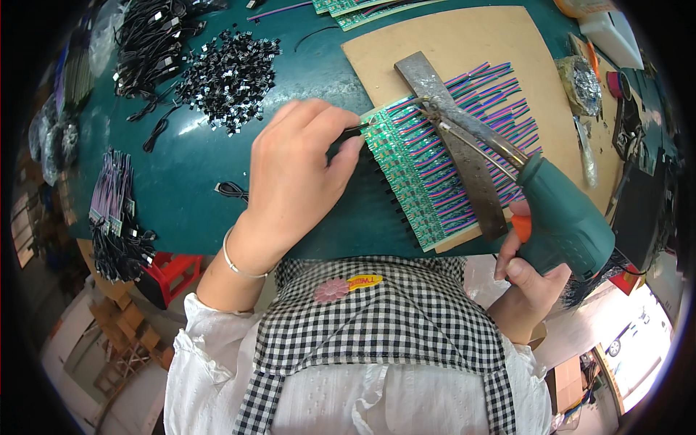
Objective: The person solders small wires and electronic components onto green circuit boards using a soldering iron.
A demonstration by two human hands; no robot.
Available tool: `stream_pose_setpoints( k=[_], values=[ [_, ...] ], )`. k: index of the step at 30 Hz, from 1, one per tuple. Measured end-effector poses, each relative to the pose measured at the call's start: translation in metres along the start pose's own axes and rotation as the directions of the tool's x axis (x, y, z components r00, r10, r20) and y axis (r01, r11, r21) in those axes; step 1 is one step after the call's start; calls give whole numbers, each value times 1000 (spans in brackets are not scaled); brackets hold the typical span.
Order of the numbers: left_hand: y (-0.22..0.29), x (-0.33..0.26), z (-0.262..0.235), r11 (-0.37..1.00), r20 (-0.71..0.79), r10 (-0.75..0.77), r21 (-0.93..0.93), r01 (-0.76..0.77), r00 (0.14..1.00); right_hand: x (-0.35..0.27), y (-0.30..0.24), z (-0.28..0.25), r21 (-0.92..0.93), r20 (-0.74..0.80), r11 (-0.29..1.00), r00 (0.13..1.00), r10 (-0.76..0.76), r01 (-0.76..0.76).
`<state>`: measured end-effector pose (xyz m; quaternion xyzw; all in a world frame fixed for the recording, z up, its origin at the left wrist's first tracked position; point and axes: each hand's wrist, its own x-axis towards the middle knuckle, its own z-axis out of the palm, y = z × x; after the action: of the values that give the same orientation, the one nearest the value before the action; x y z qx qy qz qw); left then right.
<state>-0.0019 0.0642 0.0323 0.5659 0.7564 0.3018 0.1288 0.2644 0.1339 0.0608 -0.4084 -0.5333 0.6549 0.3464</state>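
Note:
My left hand (297,167) is closed, pinching a small black part (351,135) at the upper left corner of a green circuit board panel (397,170). Pink, blue and black wires (500,90) fan out from the panel's right side. A flat metal bar (475,185) lies across the wires. My right hand (535,284) grips a green soldering gun (565,210) with an orange trigger, one finger near the trigger. The gun's metal nozzle and thin rod point up and left, their end over the bar close to the panel's top edge.
A heap of small black connectors (228,80) and bundled black cables (148,47) lie at the back left. Wired boards (112,196) hang together at the left edge. Under the panel is a tan board (464,36). A red stool (174,275) stands below the table.

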Motion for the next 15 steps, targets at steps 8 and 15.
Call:
stream_pose_setpoints(
  k=[8, 15],
  values=[
    [-14, -51, -27, 996, 227, 82, 27, -90, 970, 6, 0, 1, -40, -28, 998, 999, -38, 37],
    [-14, -52, -19, 1000, 242, -9, -26, 16, 970, 0, -3, -4, 62, 98, 998, 995, 5, -11]
  ],
)
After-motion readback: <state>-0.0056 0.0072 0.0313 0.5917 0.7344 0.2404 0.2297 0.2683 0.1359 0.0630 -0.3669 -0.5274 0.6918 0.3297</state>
